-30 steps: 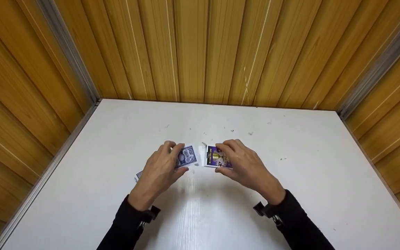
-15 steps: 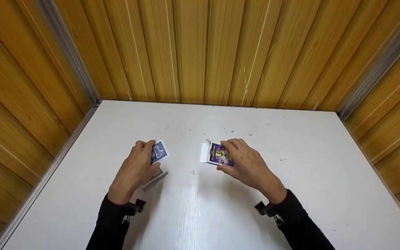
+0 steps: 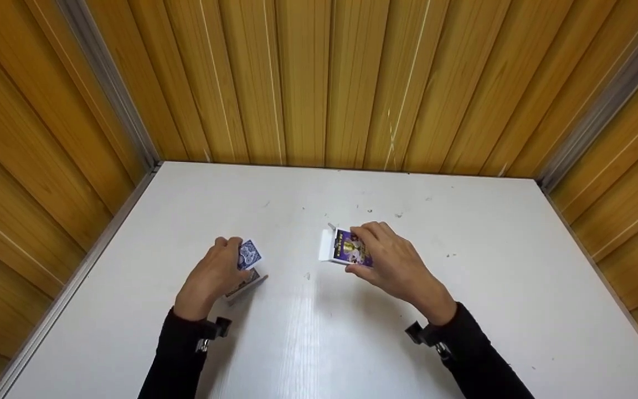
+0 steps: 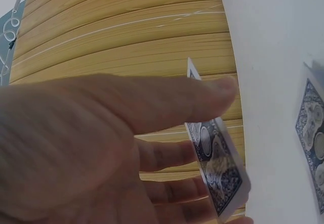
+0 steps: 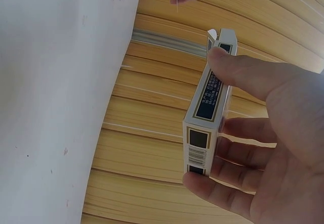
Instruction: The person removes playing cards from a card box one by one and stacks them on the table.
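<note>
Head view: the left hand (image 3: 216, 277) pinches a single blue-backed playing card (image 3: 249, 255) between thumb and curled fingers, the card standing clear of the fingertips toward the far wall. Just below that grip, on the near side, a small pile of blue-backed cards (image 3: 244, 287) lies flat on the white table top (image 3: 490, 310), partly hidden under the palm. In the left wrist view the thumb (image 4: 167, 100) presses along the held card (image 4: 217, 168), which stands steeply on edge, its long axis running out past the fingertips; an edge of the pile (image 4: 313, 138) shows on the table beyond it.

The right hand (image 3: 394, 263) grips a purple and white card box (image 3: 344, 248), thumb on one narrow side and fingers curled round the other. The box lies with its long axis level, left to right, and its open white flap (image 3: 326, 244) sticks out of the grip toward the left hand. The right wrist view shows the box (image 5: 207, 118) held edge-on, the flap at the end away from the palm.

Bare table separates the two grips. Around them the white top runs open on all sides, with the ribbed wooden walls (image 3: 319, 77) well apart from both hands
</note>
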A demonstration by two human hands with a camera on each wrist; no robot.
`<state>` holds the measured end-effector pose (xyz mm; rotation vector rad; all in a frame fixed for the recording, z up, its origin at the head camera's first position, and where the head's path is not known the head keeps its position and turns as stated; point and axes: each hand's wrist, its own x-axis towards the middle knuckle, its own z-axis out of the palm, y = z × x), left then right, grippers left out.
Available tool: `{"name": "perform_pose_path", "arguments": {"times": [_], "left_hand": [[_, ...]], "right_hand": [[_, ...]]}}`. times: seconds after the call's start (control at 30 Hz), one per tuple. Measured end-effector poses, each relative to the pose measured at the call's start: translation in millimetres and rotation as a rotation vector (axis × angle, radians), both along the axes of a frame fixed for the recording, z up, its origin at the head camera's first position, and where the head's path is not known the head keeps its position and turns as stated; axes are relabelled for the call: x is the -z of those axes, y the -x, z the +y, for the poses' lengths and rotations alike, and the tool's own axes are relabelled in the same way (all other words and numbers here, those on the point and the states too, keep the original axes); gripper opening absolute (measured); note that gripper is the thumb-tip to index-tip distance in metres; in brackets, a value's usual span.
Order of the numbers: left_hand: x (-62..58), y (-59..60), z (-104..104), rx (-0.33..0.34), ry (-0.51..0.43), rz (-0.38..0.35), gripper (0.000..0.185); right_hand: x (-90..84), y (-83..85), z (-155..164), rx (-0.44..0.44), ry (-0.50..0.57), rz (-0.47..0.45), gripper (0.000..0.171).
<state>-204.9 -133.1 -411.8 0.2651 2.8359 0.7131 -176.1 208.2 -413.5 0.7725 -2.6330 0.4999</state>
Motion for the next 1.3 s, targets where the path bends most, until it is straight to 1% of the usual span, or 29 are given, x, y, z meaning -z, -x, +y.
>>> {"name": "perform_pose_path", "arguments": {"times": [0.2,0.43,0.63,0.9,1.03,1.17,1.3], "left_hand": [[8.2,4.1,-1,0.022,0.052,-0.053,0.068],[17.5,6.6,-5,0.045,0.088,-0.073,0.06],[25.2,8.0,-4,0.052,0.117,-0.112,0.052],[28.9,8.5,-3,0.045,0.144,-0.119,0.049],[30.5,9.4,-3,0.044,0.153,-0.124,0.051],[33.5,11.3,-3,0.041,0.177,-0.112,0.055],[36.6,12.8,-3,0.029,0.174,-0.097,0.055]], "right_hand": [[0.0,0.4,0,0.003,0.004,-0.003,0.065],[0.1,0.4,-2,-0.004,0.004,-0.006,0.066],[0.9,1.1,-2,-0.012,-0.003,-0.005,0.067],[1.1,0.7,-4,-0.01,0.001,-0.008,0.066],[1.1,1.2,-4,-0.013,0.003,0.002,0.066],[1.2,1.7,-5,-0.018,0.001,0.013,0.065],[1.0,1.6,-5,-0.016,-0.002,0.011,0.066]]}}
